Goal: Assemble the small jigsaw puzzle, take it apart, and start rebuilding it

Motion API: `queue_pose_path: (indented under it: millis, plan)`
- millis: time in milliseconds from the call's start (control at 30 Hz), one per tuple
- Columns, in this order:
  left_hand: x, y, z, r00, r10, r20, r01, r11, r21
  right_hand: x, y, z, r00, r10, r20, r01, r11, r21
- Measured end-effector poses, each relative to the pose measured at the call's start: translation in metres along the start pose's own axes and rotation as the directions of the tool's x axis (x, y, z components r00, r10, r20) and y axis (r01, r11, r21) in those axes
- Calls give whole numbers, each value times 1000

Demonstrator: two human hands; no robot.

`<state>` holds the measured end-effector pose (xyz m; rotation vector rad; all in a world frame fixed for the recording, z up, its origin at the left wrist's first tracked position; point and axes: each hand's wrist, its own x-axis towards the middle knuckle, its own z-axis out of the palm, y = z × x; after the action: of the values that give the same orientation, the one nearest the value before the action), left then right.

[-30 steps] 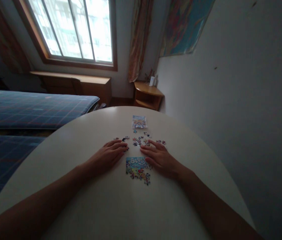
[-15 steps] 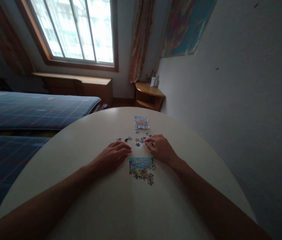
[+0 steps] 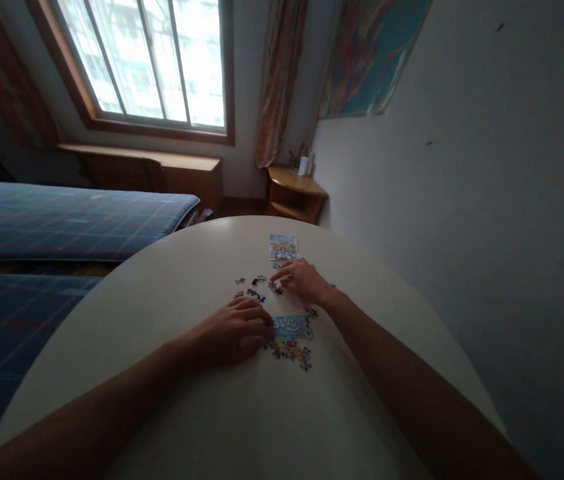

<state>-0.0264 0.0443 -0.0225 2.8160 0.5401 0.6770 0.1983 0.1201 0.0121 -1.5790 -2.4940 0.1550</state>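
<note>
A partly joined jigsaw puzzle (image 3: 289, 327) with a blue lettered strip along its top lies on the white table. My left hand (image 3: 242, 327) rests palm down at its left side, fingers stretched out and covering that edge. Farther off, my right hand (image 3: 305, 279) reaches over loose puzzle pieces (image 3: 276, 287), its fingers apart and its fingertips down among them. Whether a piece sits under those fingertips is hard to make out. More loose puzzle pieces (image 3: 256, 294) are scattered just beyond my left hand.
A small picture card or packet (image 3: 283, 247) lies beyond the pieces on the round table (image 3: 202, 257). A bed with a plaid mattress (image 3: 62, 223) stands at the left. A wooden corner shelf (image 3: 296, 183) is past the far edge, and a white wall (image 3: 487, 220) runs along the right.
My left hand has come nearer, onto the puzzle's left edge. My right hand has shifted left and slightly away, over the loose pieces. Some pieces now lie farther left.
</note>
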Motion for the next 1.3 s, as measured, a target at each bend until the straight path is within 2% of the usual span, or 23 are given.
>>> queue_pose_path:
  millis: [200, 367, 500, 600, 800, 933, 1300]
  plan:
    - [0, 0, 2, 1000, -7, -15, 7, 1000, 8, -1, -2, -1, 994, 102, -35, -102, 995, -10]
    - [0, 1, 1, 1000, -20, -3, 20, 1000, 6, 3, -18, 6, 994, 112, -21, -112, 994, -19]
    - [0, -1, 1, 1000, -11, 0, 11, 1000, 0, 8, -22, 8, 998, 61, 6, -61, 998, 9]
    - [0, 0, 1, 1000, -10, -1, 10, 1000, 8, 7, -17, 7, 1000, 19, 15, -19, 999, 41]
    - [1, 1, 0, 1000, -13, -12, 13, 1000, 18, -7, 11, 1, 996, 75, -48, -72, 996, 59]
    - [1, 1, 0, 1000, -13, -9, 13, 1000, 12, -17, 26, 4, 998, 51, -46, -48, 995, 82]
    - [2, 2, 0, 1000, -28, 2, 28, 999, 15, -32, 22, 14, 991, 81, -106, -61, 981, 182]
